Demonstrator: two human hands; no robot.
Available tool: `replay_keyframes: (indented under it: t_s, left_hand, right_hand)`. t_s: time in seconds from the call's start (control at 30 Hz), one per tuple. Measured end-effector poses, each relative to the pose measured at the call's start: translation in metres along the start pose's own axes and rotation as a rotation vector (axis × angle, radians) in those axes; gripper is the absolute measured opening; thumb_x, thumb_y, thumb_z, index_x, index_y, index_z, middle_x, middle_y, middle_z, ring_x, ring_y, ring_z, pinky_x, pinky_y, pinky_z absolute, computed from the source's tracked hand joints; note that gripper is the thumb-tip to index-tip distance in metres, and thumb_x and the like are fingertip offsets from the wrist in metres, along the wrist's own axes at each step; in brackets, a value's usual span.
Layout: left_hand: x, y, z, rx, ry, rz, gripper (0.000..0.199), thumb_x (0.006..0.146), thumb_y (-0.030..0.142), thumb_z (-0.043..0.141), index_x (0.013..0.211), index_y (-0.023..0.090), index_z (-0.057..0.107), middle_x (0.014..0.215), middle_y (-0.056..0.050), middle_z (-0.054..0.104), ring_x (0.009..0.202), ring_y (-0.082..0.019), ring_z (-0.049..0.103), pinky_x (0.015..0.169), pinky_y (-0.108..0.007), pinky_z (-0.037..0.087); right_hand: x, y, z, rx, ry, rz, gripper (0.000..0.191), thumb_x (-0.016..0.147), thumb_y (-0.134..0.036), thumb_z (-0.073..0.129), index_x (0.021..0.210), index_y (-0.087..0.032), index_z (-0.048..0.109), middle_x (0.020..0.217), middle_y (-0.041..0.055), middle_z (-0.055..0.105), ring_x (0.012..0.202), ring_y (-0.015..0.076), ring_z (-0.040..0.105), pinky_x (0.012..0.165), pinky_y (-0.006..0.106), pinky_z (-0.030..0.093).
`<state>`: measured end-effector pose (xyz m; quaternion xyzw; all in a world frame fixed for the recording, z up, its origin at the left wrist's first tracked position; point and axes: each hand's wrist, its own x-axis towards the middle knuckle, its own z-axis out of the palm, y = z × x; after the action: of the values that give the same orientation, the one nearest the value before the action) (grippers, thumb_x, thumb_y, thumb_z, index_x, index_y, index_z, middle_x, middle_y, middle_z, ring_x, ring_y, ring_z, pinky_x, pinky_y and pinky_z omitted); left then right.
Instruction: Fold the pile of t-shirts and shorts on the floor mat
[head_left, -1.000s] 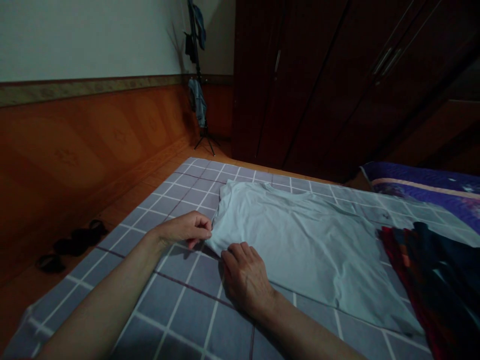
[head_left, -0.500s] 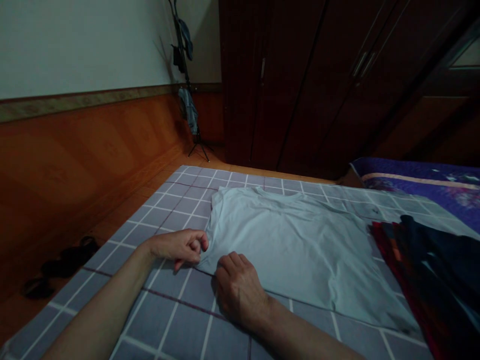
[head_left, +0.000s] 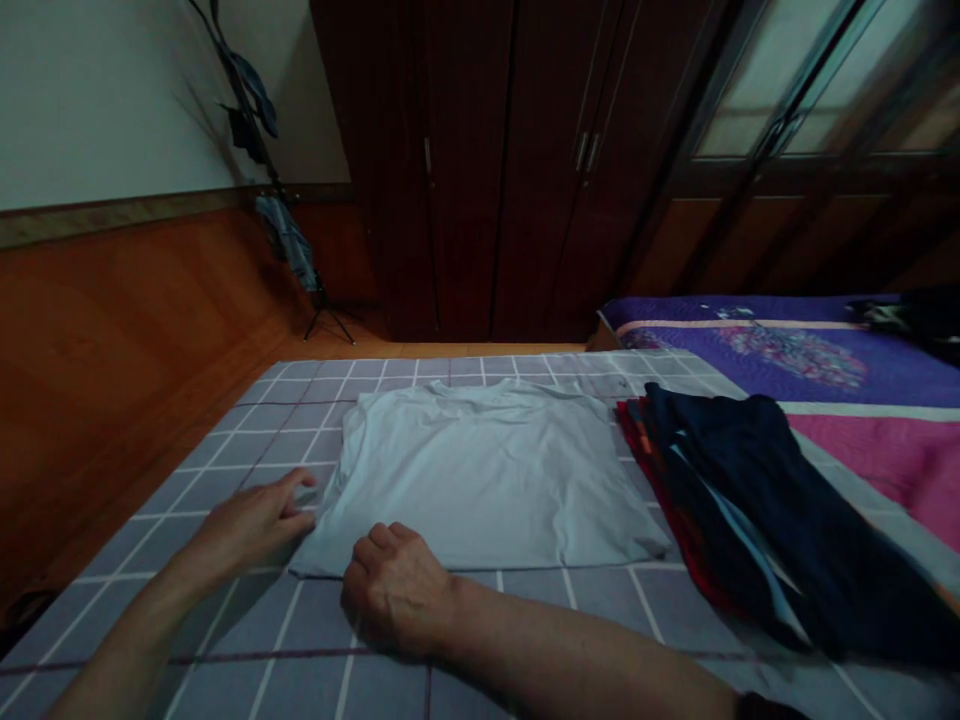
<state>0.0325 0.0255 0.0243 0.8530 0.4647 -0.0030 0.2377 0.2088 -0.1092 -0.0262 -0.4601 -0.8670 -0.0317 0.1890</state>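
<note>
- The pale T-shirt (head_left: 487,470) lies broad and nearly flat on the grid-patterned cloth (head_left: 247,440), in front of the person; spread so, its edges and creases are probably easy to see and reach.
- Its neckline seems to be along the far edge, which leaves the straight near edge closest to the body, within easy reach.
- The left hand (head_left: 259,515) is just beside the shirt's left edge, thumb and forefinger parted with no fabric between them; that position would suit minding the side. Whether a fingertip touches the shirt, I cannot tell.
- The right hand (head_left: 397,590) is loosely curled over the near edge, left of its middle, perhaps to steady the cloth there; the knuckles hide whether any fabric is pinched.
- The two hands are apart, with the shirt's near left corner between them.
- The stack of dark clothes (head_left: 772,480), navy on top with red showing beneath, sits just beyond the shirt's right edge, likely put aside to give the shirt room.
</note>
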Motion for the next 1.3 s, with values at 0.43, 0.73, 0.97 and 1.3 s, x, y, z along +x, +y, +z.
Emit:
replay_keyframes:
  t_s: [0.43, 0.73, 0.97, 1.3]
  left_hand:
    - [-0.019, 0.139, 0.075, 0.035, 0.059, 0.800, 0.020, 0.093, 0.020, 0.040, 0.096, 0.018, 0.060, 0.102, -0.008, 0.061, 0.095, -0.021, 0.059, 0.084, -0.035, 0.048]
    - [-0.006, 0.162, 0.123, 0.041, 0.256, 1.032, 0.022, 0.088, 0.019, 0.054, 0.110, 0.019, 0.056, 0.123, -0.012, 0.056, 0.116, -0.026, 0.051, 0.097, -0.043, 0.045]
    - [-0.005, 0.153, 0.123, 0.104, 0.299, 0.962, 0.008, 0.089, 0.019, 0.054, 0.096, 0.019, 0.058, 0.090, -0.005, 0.060, 0.085, -0.021, 0.055, 0.077, -0.035, 0.046]
    - [-0.005, 0.154, 0.121, 0.191, 0.260, 0.999, 0.021, 0.092, 0.013, 0.044, 0.077, 0.018, 0.057, 0.072, -0.003, 0.056, 0.070, -0.019, 0.052, 0.067, -0.033, 0.043]
  right_hand:
    - [-0.130, 0.052, -0.129, -0.024, 0.146, 0.789, 0.017, 0.084, -0.021, 0.055, 0.097, -0.017, 0.066, 0.092, 0.0062, 0.066, 0.083, 0.0180, 0.060, 0.069, 0.027, 0.043]
    - [-0.216, 0.086, -0.129, 0.068, 0.222, 1.389, 0.039, 0.077, -0.028, 0.056, 0.113, -0.016, 0.064, 0.083, 0.0050, 0.068, 0.073, 0.0193, 0.062, 0.065, 0.028, 0.042]
    - [-0.218, 0.093, -0.128, 0.175, 0.241, 1.386, 0.039, 0.078, -0.024, 0.050, 0.113, -0.014, 0.061, 0.076, 0.0017, 0.066, 0.062, 0.0152, 0.061, 0.055, 0.024, 0.043]
    - [-0.215, 0.087, -0.125, -0.006, 0.131, 1.431, 0.034, 0.077, -0.019, 0.052, 0.108, -0.015, 0.064, 0.075, 0.0037, 0.064, 0.068, 0.0203, 0.060, 0.062, 0.030, 0.040]
